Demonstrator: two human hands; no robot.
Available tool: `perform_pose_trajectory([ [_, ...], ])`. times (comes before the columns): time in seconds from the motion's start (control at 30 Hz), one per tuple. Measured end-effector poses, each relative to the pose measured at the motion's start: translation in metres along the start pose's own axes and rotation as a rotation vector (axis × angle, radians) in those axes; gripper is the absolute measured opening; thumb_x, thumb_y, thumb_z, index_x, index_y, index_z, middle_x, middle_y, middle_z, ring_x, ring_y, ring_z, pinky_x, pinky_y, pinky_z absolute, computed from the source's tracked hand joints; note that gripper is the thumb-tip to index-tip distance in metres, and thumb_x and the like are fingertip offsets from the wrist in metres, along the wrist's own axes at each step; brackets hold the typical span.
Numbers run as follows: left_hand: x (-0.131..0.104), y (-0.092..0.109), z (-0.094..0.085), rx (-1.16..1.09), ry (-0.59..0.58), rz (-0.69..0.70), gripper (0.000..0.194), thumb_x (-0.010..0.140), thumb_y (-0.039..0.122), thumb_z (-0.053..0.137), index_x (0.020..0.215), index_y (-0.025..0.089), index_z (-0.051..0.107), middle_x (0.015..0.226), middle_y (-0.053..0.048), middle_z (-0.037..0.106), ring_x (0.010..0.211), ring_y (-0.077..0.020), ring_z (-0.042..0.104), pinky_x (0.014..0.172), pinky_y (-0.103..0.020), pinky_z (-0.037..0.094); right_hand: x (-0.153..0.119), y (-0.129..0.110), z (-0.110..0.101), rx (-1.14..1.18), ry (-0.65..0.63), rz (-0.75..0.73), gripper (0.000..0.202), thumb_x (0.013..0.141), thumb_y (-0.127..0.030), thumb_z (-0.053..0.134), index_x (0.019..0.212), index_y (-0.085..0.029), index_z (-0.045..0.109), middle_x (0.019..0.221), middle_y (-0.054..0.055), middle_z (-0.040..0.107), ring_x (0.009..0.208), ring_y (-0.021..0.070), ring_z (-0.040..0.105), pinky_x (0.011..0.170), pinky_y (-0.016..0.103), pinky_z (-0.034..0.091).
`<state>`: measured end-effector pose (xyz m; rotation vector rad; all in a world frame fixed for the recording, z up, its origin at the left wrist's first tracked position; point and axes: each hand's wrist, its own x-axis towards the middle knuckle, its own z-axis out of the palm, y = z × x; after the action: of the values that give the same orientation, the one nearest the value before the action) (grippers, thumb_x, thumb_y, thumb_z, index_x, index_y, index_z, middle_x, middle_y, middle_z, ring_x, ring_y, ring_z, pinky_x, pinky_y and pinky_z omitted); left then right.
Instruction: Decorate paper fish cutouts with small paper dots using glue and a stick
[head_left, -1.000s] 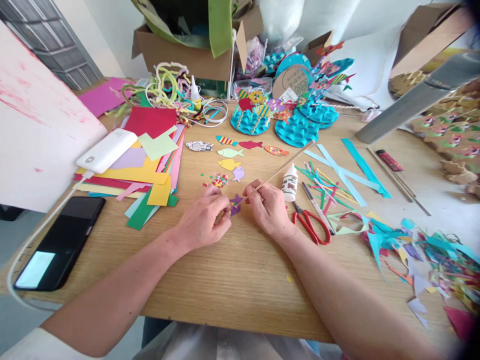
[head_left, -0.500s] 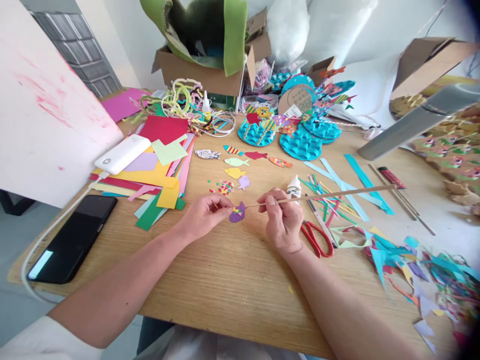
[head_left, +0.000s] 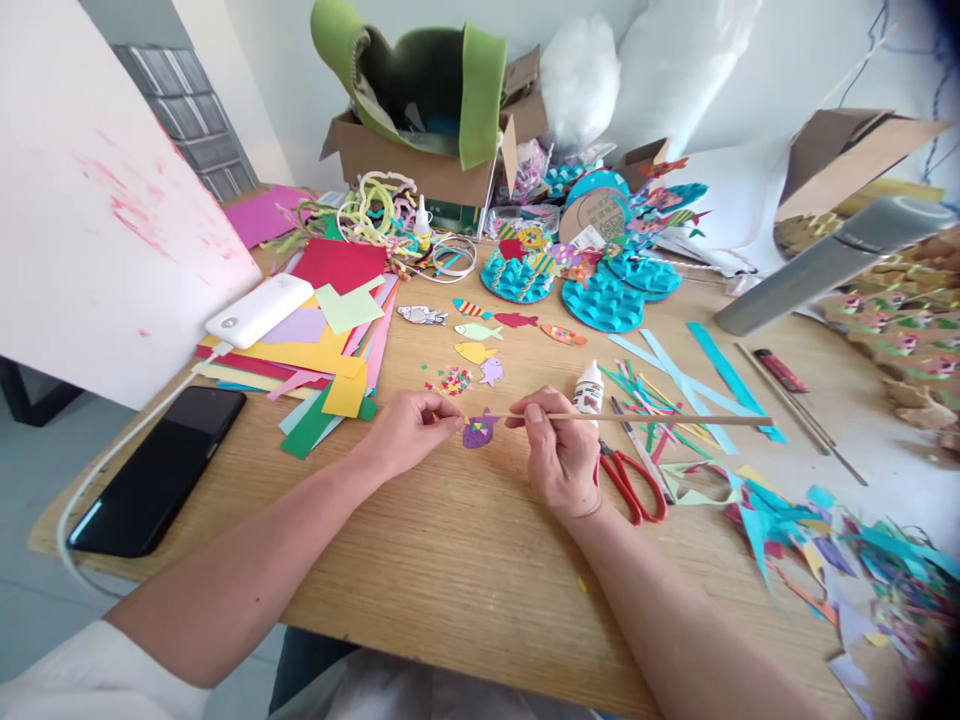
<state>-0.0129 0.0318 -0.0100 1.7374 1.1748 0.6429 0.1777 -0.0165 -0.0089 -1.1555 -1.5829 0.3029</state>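
Fingers point(head_left: 534, 418) pinch a stick point(head_left: 660, 419); glue bottle point(head_left: 587, 389) label seems unreadable.

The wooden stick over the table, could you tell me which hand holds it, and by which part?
The right hand pinches the wooden stick near its left end.

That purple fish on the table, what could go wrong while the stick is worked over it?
The purple fish is held only at one edge by the left hand, so it might slide or tear under the stick. The stick's long free end reaches over the glue bottle and could knock it over. The confetti lies close and may scatter if a hand brushes it.
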Motion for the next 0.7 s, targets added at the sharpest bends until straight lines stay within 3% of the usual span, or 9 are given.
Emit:
perform_pose_trajectory([
  [0.13,-0.001,-0.001,-0.001,0.049,-0.017,-0.036,0.015,0.079,0.026,0.061,0.073,0.016,0.07,0.064,0.0,0.065,0.058,-0.0129,0.056,0.054,-0.024,0.04,-0.001,0.0,0.0,-0.02,0.025,0.001,0.027,0.097,-0.027,0.042,0.077,-0.021,0.059,0.067,0.003,0.064,0.06,0.0166,0.064,0.057,0.031,0.048],
  [0.33,-0.007,0.005,0.002,0.14,-0.209,-0.029,0.013,0.074,0.018,0.061,0.065,0.017,0.069,0.057,0.002,0.065,0.052,-0.0123,0.055,0.048,-0.022,0.036,-0.001,0.001,0.001,0.002,0.024,-0.015,0.027,0.096,-0.024,0.043,0.073,-0.021,0.058,0.068,0.003,0.065,0.06,0.0161,0.063,0.058,0.031,0.048],
  [0.5,-0.011,0.012,0.001,0.267,-0.226,0.005,0.016,0.074,0.015,0.058,0.064,0.018,0.071,0.055,0.001,0.065,0.048,-0.0124,0.053,0.048,-0.023,0.031,-0.002,0.003,0.001,0.019,0.008,-0.004,0.028,0.096,-0.024,0.043,0.072,-0.022,0.058,0.068,0.003,0.064,0.059,0.0158,0.062,0.058,0.031,0.048],
  [0.7,-0.011,0.013,-0.002,0.376,-0.216,0.025,0.021,0.075,0.014,0.056,0.077,0.02,0.077,0.065,-0.001,0.072,0.051,-0.0134,0.058,0.049,-0.024,0.033,-0.002,0.001,0.001,0.072,-0.046,-0.028,0.028,0.095,-0.021,0.043,0.07,-0.021,0.057,0.065,0.002,0.06,0.057,0.0149,0.059,0.057,0.03,0.047],
])
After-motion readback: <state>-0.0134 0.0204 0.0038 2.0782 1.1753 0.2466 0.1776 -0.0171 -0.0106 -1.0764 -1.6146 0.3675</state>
